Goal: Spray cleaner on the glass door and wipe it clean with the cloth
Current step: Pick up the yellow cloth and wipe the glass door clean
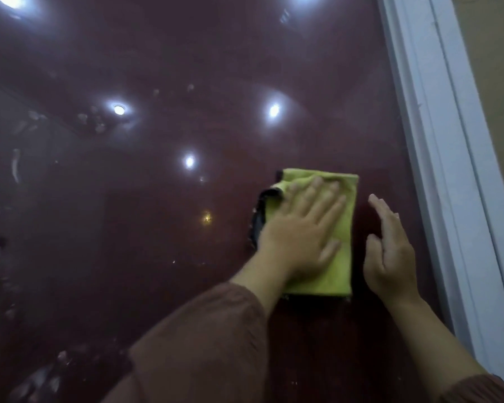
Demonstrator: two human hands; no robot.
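Observation:
The dark glass door fills most of the view and reflects several ceiling lights. A folded yellow-green cloth with a dark edge lies flat against the glass at the right of centre. My left hand presses on the cloth with its fingers spread and straight. My right hand is held just to the right of the cloth, fingers straight, near or on the glass, holding nothing. No spray bottle is in view.
The door's pale grey-white frame runs down the right side, with a beige wall beyond it. Smudges and droplets mark the glass at the left and lower left.

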